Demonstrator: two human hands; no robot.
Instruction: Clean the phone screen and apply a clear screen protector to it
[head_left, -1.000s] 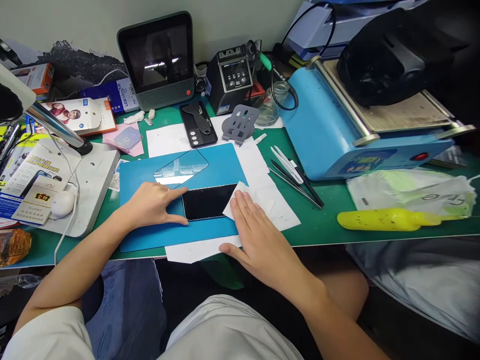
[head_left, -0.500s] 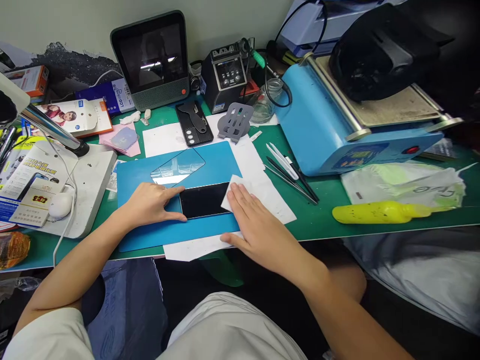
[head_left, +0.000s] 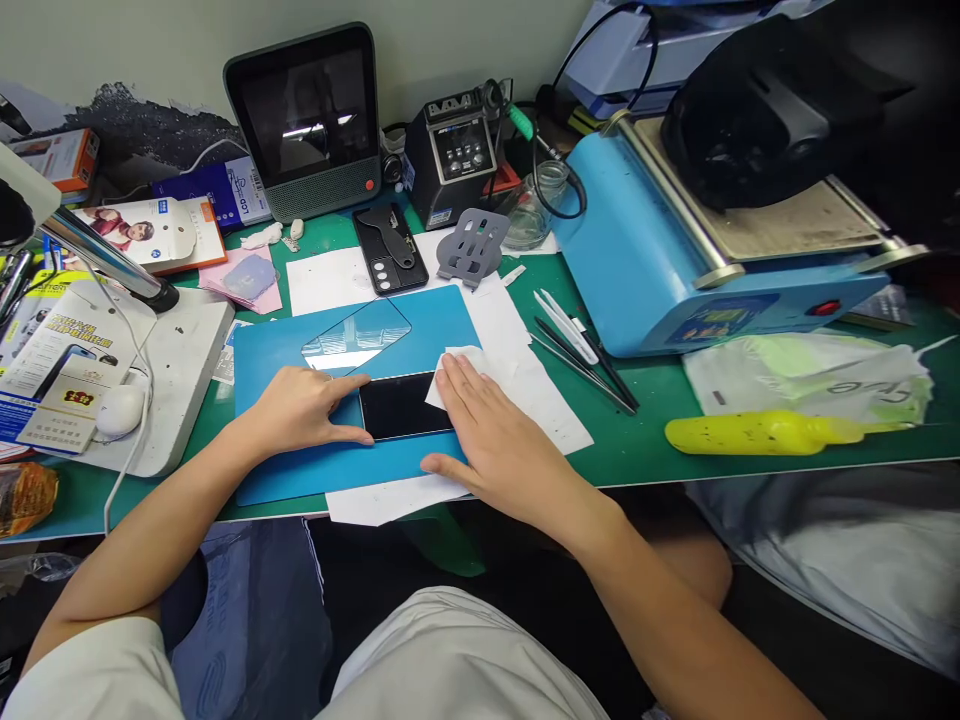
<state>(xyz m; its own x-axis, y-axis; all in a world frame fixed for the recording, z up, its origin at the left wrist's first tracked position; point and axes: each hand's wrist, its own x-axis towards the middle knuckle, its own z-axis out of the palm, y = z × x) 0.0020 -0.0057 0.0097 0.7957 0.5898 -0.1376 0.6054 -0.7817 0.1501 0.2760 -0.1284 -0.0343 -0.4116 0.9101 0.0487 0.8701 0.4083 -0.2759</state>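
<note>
A smartphone (head_left: 405, 405) with a dark screen lies face up on a blue mat (head_left: 285, 478). My left hand (head_left: 300, 408) holds its left end, the thumb and forefinger at the two corners. Flat on the phone's right part, my right hand (head_left: 502, 440) presses a white wipe (head_left: 444, 378) under its fingers, the thumb spread towards me. Much of the wipe and the phone's right end are hidden by that hand. Behind the phone a clear glass sheet with a thin dark border (head_left: 358, 335) rests on the mat.
A black phone case (head_left: 390, 250) and a grey stand (head_left: 472, 245) are behind the mat. Tweezers and pen-like tools (head_left: 581, 350) lie to the right, near a blue machine (head_left: 637, 270) and a yellow bottle (head_left: 742, 434). At left stands a white lamp base (head_left: 187, 370).
My right hand has slid a little left along the phone with the wipe, covering more of the screen. My left hand and the phone have stayed in place.
</note>
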